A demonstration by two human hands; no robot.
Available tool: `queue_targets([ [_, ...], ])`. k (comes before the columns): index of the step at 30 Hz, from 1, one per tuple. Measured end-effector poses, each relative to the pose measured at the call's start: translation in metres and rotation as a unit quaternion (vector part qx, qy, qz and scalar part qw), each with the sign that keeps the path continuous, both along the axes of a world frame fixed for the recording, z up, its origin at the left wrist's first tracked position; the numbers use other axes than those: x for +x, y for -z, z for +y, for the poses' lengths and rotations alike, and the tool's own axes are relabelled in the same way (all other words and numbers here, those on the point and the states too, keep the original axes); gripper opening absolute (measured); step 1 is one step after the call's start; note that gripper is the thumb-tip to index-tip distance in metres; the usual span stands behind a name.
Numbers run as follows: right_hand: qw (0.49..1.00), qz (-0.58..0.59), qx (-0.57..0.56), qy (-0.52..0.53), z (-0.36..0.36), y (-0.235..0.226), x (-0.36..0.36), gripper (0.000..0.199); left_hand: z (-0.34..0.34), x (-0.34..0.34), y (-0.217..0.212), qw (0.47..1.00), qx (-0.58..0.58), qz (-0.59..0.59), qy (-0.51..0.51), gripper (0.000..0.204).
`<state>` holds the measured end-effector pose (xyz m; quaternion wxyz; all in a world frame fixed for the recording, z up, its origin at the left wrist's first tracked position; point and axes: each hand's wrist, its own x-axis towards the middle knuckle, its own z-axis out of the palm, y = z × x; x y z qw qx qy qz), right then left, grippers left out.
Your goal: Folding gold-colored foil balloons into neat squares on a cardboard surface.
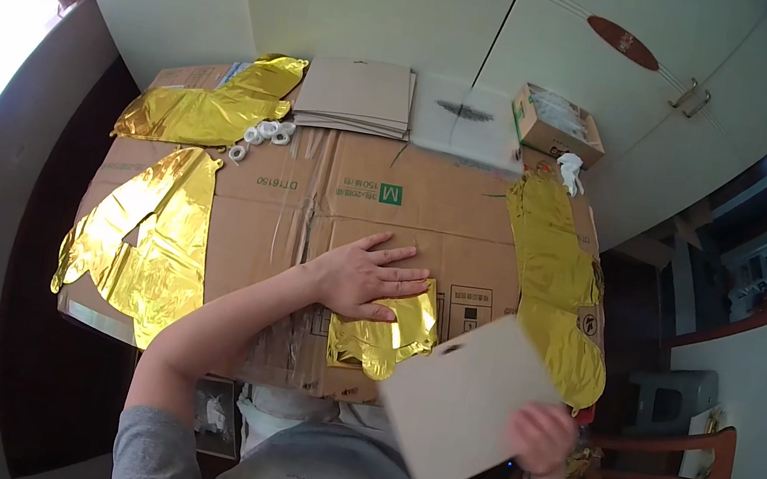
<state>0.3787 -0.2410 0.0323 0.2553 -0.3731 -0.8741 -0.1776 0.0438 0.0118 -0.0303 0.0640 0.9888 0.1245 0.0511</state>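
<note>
Corrugated cardboard tabletop [309, 197], left hand [367, 277] flat on crinkled gold foil [383, 336], right hand [541, 437] gripping stiff grey card [462, 405].

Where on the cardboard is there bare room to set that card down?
Bare cardboard lies between the left gold foil sheet and the right foil strip, above the left hand. The far edge is crowded: card stack, tape rolls, small box.

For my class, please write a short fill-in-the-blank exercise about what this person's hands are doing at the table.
1. The left hand lies flat on a folded ____ foil balloon.
2. The right hand holds a grey ____ by its lower edge.
3. The table is covered with flattened brown ____.
4. More grey cards sit in a ____ at the far edge.

Missing words: gold; card; cardboard; stack
</note>
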Motion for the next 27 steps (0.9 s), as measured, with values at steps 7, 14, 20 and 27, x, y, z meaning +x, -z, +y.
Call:
queue_targets([
  [7,0.967,0.019,0.005,0.256,0.015,0.02,0.053,0.024,0.0,0.001,-0.003,1.0,0.023,0.007,0.004,0.066],
  [14,0.954,0.012,-0.178,0.241,0.037,0.049,0.042,0.033,-0.004,0.004,-0.002,0.999,0.032,0.023,0.009,0.06],
  [20,0.967,0.085,-0.171,0.169,0.071,0.025,-0.012,0.029,-0.009,0.004,-0.003,0.999,-0.007,0.024,0.022,0.056],
  [27,0.978,0.055,-0.182,0.08,0.14,0.049,-0.1,0.032,-0.009,0.003,-0.013,0.999,0.023,0.013,0.036,0.046],
])
